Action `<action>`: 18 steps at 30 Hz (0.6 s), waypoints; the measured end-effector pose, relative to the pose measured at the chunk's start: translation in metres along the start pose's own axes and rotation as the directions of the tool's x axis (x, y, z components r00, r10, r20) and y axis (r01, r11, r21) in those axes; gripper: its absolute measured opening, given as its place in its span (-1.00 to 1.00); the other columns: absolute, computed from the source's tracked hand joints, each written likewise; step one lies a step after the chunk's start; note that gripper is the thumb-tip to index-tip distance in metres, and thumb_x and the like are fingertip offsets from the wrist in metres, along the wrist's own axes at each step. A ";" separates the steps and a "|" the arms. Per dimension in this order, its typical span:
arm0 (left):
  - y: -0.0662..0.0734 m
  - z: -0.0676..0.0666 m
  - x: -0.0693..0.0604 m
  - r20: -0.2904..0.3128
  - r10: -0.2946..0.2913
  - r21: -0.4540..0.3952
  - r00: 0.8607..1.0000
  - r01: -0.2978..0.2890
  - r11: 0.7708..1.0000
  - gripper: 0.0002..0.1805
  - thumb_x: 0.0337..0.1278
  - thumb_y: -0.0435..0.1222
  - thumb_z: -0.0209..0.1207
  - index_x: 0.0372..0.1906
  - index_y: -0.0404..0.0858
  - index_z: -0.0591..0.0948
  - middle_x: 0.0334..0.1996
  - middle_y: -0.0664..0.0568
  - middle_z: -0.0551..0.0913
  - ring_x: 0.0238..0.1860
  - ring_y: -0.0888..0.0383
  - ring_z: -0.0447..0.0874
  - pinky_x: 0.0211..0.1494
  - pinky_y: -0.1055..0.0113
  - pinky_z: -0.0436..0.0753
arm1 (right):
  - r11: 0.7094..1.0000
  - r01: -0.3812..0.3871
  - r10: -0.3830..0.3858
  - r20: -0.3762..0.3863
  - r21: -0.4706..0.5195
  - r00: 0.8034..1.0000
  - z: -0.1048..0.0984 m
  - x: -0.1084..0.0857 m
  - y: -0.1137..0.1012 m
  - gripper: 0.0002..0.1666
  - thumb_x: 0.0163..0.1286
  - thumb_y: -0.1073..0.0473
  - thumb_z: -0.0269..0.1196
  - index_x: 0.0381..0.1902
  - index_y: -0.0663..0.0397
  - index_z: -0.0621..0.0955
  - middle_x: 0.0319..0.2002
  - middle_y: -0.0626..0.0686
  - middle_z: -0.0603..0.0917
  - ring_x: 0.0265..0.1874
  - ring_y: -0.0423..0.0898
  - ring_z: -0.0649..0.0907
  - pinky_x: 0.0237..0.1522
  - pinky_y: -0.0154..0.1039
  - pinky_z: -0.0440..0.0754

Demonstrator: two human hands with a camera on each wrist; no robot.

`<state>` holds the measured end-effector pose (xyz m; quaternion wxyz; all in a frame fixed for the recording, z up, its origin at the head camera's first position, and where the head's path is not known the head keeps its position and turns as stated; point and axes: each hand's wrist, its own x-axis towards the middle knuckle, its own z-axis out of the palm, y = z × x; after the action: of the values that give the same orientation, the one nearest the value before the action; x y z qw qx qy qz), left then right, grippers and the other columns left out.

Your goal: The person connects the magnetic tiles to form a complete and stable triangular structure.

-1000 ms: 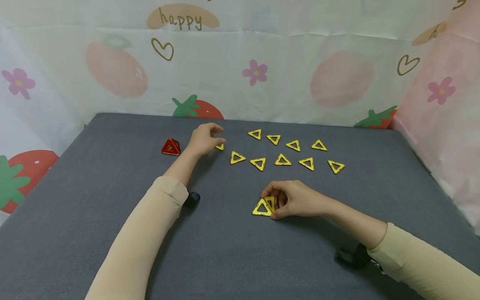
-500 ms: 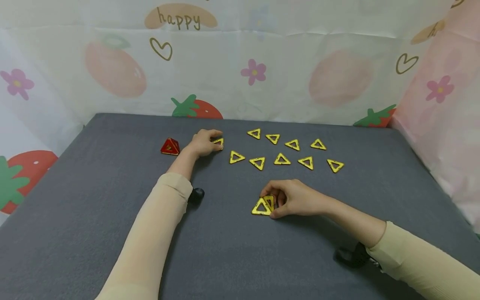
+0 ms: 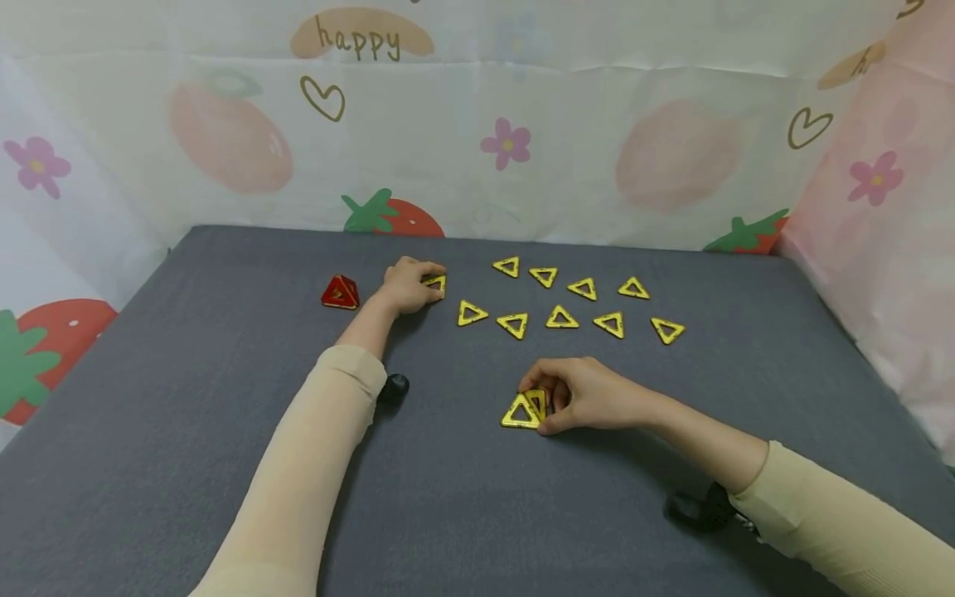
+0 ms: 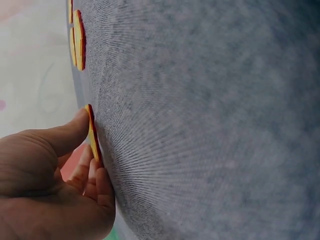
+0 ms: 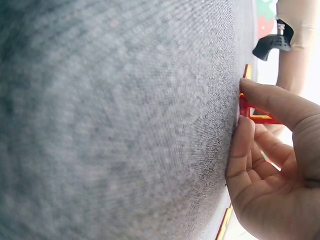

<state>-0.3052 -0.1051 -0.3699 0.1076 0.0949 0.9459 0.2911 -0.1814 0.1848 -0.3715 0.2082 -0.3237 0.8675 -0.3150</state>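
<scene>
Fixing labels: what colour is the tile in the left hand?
Yellow and red. The tile shows both colours best in the left wrist view.

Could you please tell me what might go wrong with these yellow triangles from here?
The left grip pinches a thin triangle low against the grey cloth, so it could slip if lifted. The neighbouring triangle lies close by, so a sideways move might nudge it. The right grip holds two triangles set at an angle to each other; uneven pressure could fold or separate them.
</scene>
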 end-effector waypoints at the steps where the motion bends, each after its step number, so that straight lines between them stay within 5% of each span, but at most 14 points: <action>1: 0.000 0.000 -0.001 -0.003 -0.003 -0.004 1.000 0.003 1.000 -0.48 0.42 -0.27 0.09 0.42 -0.21 0.39 0.45 -0.30 0.19 0.46 -0.28 0.09 0.51 -0.11 0.17 | 1.000 0.000 0.000 0.000 -0.001 1.000 0.000 0.000 0.000 -0.47 0.16 0.10 0.47 0.11 -0.13 0.59 -0.26 -0.08 0.63 -0.41 -0.24 0.60 -0.34 -0.34 0.61; 9: 0.000 0.000 -0.001 -0.075 -0.022 -0.097 0.997 0.015 0.995 -0.47 0.29 -0.31 0.23 0.34 -0.27 0.47 0.36 -0.24 0.42 0.43 -0.18 0.26 0.52 -0.02 0.26 | 1.000 -0.003 0.003 0.002 0.004 1.000 0.000 0.001 -0.002 -0.47 0.17 0.10 0.47 0.11 -0.14 0.58 -0.26 -0.09 0.64 -0.40 -0.24 0.60 -0.33 -0.34 0.61; 18: 0.004 0.005 -0.002 -0.217 -0.118 -0.223 0.969 0.068 0.972 -0.66 0.21 -0.32 0.30 0.08 -0.31 0.65 0.04 -0.23 0.68 0.07 -0.12 0.60 0.17 0.08 0.59 | 1.000 -0.003 0.003 0.001 -0.004 1.000 0.000 0.000 -0.002 -0.47 0.18 0.10 0.46 0.12 -0.14 0.58 -0.27 -0.09 0.64 -0.41 -0.25 0.60 -0.34 -0.34 0.61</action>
<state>-0.3012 -0.1002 -0.3716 0.0210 0.0040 0.9185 0.3948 -0.1808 0.1833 -0.3703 0.2084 -0.3231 0.8686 -0.3126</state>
